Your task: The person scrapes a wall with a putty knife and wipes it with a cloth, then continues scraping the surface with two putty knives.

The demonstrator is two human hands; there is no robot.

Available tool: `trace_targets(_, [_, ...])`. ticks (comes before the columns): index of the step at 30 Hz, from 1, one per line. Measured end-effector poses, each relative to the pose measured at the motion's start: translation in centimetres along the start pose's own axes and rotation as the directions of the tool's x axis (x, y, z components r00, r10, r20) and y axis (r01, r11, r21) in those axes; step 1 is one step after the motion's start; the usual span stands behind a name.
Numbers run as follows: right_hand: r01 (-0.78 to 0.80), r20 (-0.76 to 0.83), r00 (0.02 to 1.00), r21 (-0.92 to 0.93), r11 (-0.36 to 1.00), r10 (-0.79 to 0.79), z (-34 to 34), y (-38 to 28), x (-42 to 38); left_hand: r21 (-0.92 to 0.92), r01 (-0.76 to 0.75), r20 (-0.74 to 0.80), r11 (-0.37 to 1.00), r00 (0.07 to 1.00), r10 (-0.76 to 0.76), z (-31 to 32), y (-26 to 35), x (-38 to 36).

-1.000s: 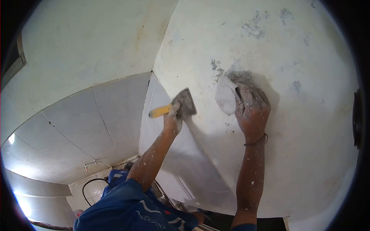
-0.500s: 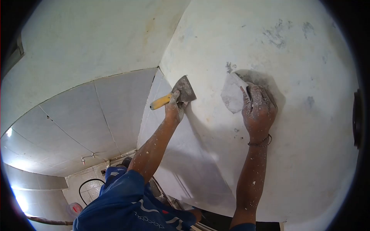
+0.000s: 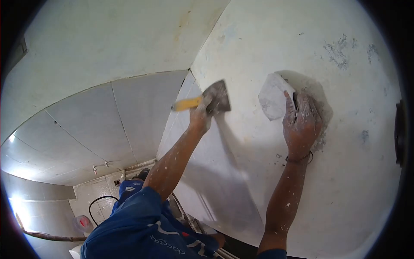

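The right hand (image 3: 302,123) presses a folded sheet of sandpaper (image 3: 274,101) against the white wall (image 3: 267,39), mid-sanding, while the left hand (image 3: 201,115) grips a yellow-handled scraper (image 3: 211,99) held ready nearby.

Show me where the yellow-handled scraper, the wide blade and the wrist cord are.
yellow-handled scraper (image 3: 188,104), head view, on its handle.
wide blade (image 3: 271,96), head view, on its flat face.
wrist cord (image 3: 297,160), head view, on its strand.

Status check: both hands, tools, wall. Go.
Left hand grips yellow-handled putty knife, blade off the wall. Right hand presses wide scraper flat on white wall. Nothing between them.
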State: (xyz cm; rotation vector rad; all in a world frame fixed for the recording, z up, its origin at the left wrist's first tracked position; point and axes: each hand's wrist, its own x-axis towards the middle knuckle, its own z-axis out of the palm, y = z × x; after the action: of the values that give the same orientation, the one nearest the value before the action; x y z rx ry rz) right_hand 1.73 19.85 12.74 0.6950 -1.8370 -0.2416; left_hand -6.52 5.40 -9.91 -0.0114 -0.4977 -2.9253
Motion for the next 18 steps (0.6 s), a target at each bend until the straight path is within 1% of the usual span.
trace_targets(1, [-0.002,-0.006,1.000,-0.001,1.000,0.002,-0.1,-0.1,0.1,0.003,-0.003,0.005,1.000,1.000,0.003,-0.5,-0.1,-0.3])
trace_targets(4, [-0.022,0.050,0.999,0.018,1.000,0.021,-0.7,-0.3,0.1,-0.048,0.049,-0.070,0.998,0.996,-0.052,-1.0,-1.3,-1.6])
trace_targets(6, [0.072,0.077,0.995,-0.093,0.993,-0.065,-0.4,-0.1,0.2,-0.197,-0.017,-0.117,0.980,0.993,-0.006,0.4,-1.9,-1.2])
trace_targets(8, [0.046,0.068,0.997,-0.096,0.994,-0.039,-0.3,0.0,-0.3,-0.166,-0.016,-0.124,0.986,0.992,-0.005,1.1,-1.2,-1.1])
trace_targets(13, [0.005,0.045,0.999,-0.111,0.994,0.000,0.1,-0.5,-0.2,-0.176,-0.008,-0.081,0.984,0.997,-0.007,1.2,-1.0,-0.7])
trace_targets(14, [-0.004,0.055,0.998,-0.091,0.996,0.009,-0.1,-0.6,-0.4,-0.181,0.000,-0.095,0.984,0.995,-0.017,1.0,-1.3,-1.3])
trace_targets(16, [-0.016,0.031,0.999,-0.077,0.997,0.018,0.1,-0.6,0.6,-0.203,-0.005,-0.010,0.979,1.000,0.003,1.4,-0.9,-0.4])
trace_targets(18, [0.008,0.050,0.999,-0.091,0.996,-0.004,-0.2,-0.9,0.8,-0.192,-0.001,-0.054,0.981,0.998,-0.010,1.1,-1.3,-0.6])
